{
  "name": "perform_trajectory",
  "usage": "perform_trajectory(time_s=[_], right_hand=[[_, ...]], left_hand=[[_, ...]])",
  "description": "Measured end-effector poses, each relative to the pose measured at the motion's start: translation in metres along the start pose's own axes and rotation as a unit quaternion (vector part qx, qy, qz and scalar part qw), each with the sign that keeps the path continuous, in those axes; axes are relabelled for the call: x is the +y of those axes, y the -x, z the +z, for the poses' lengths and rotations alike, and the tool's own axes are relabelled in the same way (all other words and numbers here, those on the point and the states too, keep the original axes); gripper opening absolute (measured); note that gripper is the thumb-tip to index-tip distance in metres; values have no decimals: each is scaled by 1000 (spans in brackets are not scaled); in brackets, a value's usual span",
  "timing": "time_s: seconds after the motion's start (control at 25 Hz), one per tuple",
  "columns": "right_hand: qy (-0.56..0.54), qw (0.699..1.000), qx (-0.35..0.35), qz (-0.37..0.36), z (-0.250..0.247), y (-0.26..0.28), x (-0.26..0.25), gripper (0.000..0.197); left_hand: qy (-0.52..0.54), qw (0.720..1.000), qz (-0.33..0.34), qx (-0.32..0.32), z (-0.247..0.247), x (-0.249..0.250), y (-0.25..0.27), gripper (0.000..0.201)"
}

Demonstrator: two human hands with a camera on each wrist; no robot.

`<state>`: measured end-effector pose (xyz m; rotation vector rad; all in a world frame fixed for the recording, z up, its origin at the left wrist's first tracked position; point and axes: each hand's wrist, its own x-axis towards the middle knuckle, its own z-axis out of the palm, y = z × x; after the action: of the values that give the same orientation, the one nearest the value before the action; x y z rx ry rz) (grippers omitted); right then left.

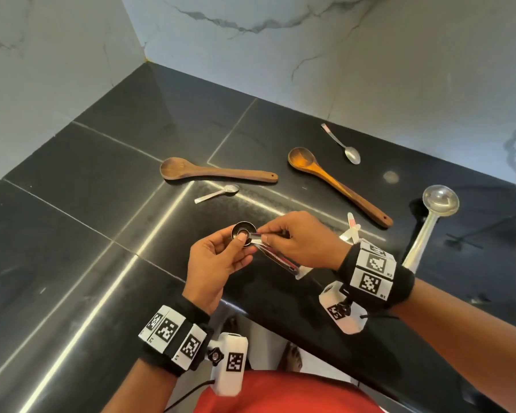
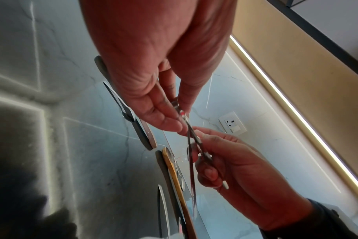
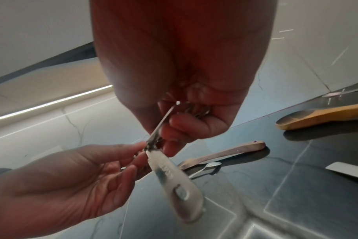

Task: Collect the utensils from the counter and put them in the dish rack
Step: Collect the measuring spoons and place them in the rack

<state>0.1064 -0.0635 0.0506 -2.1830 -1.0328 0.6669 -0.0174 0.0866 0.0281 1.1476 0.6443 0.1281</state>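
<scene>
Held above the counter, near its front edge: a small bunch of metal utensils, one of them a round measuring cup with its bowl up. Left hand pinched at the cup end, thumb in the bowl, apparently to steady it. Right hand curled round the handles, likely gathering them into one bundle for a single carry.

Left lying on the counter, well apart: two wooden spoons, two teaspoons, a ladle, a pale handle just beyond the right hand. No dish rack in any view.

Head view alone gave the layout and the cup bowl. Left wrist view showed the stems edge-on, crossing between both hands. Right wrist view showed a translucent handle with a hang-hole drooping from the bunch, blurred; only partly seen from the head.
</scene>
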Motion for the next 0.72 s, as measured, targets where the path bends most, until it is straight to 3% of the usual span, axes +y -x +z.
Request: perform_trajectory(time_s=[0.24,0.44,0.6,0.72], right_hand=[[-6,1000,-11,12,9,57,20,28],[-164,984,-35,60,15,107,31,24],[-73,993,39,85,11,139,32,24],[-26,992,45,118,1,163,30,29]], left_hand=[[-58,998,21,27,35,-27,32,14],[-99,994,47,-14,58,-34,44,17],[-150,984,58,-79,81,-37,49,20],[-178,972,81,-132,95,-36,55,20]])
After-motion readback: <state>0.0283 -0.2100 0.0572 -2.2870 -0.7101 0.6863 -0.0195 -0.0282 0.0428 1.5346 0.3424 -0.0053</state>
